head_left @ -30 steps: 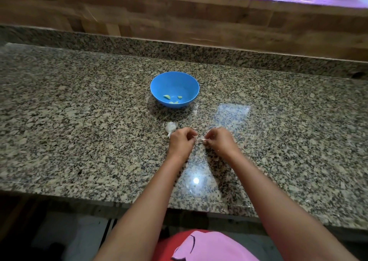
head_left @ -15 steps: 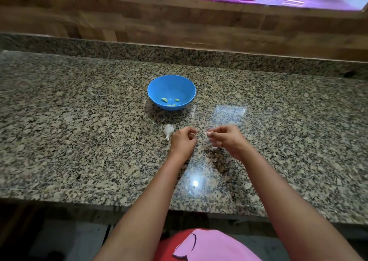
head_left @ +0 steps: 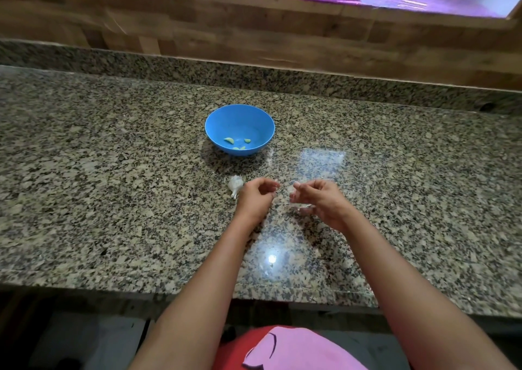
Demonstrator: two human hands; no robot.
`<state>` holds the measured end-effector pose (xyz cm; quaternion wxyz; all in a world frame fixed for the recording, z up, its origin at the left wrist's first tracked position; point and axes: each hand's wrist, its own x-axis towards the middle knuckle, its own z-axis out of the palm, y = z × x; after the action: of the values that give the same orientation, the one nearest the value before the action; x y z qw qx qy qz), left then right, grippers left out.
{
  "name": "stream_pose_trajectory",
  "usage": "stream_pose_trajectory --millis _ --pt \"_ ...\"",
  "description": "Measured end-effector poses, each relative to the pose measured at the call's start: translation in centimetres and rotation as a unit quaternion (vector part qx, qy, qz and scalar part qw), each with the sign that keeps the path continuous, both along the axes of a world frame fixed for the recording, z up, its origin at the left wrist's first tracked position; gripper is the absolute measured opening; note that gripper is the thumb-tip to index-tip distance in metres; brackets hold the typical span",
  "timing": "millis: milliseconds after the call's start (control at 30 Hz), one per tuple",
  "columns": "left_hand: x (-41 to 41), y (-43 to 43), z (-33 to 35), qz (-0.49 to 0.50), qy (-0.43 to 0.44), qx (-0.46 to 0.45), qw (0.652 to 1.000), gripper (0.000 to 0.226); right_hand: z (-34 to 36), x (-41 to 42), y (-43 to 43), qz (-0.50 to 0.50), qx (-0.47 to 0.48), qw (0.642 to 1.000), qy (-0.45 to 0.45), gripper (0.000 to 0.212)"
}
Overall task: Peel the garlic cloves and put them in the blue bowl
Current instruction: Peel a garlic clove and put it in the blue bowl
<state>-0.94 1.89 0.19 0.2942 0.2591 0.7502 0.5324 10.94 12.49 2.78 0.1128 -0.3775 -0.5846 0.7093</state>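
The blue bowl (head_left: 214,126) stands on the granite counter and holds three peeled, pale green garlic cloves (head_left: 229,140). Just in front of it my two hands hover a little apart. My left hand (head_left: 255,198) has its fingers curled with thumb and fingertips pinched together on a small garlic clove, which is mostly hidden. My right hand (head_left: 320,200) is blurred, its fingers curled, and it pinches a thin whitish strip of garlic skin (head_left: 306,207). A white piece of garlic with papery skin (head_left: 235,184) lies on the counter, touching the left side of my left hand.
The speckled granite counter (head_left: 113,186) runs the full width, with its front edge near my elbows. A low granite upstand and a wooden wall close off the back. Bright reflections lie on the counter to the right of the bowl and between my forearms.
My hands were joined on the clove one second ago and have since pulled apart. The right hand moved right and back with the skin; the left stayed put.
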Motion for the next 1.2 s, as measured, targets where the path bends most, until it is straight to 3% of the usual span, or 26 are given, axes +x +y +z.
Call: stream_pose_trajectory --millis 233,367,533,767,1000,1200 --pt "0.1 0.1 -0.6 -0.001 0.006 0.006 1.0 0.02 0.2 -0.5 0.2 0.022 -0.047 0.996 -0.067 0.02" --pt "0.1 0.2 -1.0 -0.001 0.033 -0.001 0.999 0.019 0.6 -0.5 0.7 0.048 -0.011 0.993 -0.106 0.011" --pt "0.5 0.0 -1.7 -0.047 0.156 -0.031 0.986 0.021 0.2 -1.0 1.5 0.056 0.065 0.977 -0.196 0.007" --pt "1.5 -1.2 -4.1 -0.086 0.355 -0.08 0.927 0.033 0.0 -2.9 1.7 0.101 0.207 0.915 -0.332 0.018" --pt "1.5 -0.9 -4.5 -0.088 0.378 -0.078 0.918 0.034 0.7 -4.6 1.6 0.168 0.279 0.859 -0.396 0.019" --pt "1.7 -1.2 -4.2 -0.094 0.366 -0.091 0.921 0.038 1.2 -5.8 0.7 0.229 0.347 0.797 -0.438 0.006"
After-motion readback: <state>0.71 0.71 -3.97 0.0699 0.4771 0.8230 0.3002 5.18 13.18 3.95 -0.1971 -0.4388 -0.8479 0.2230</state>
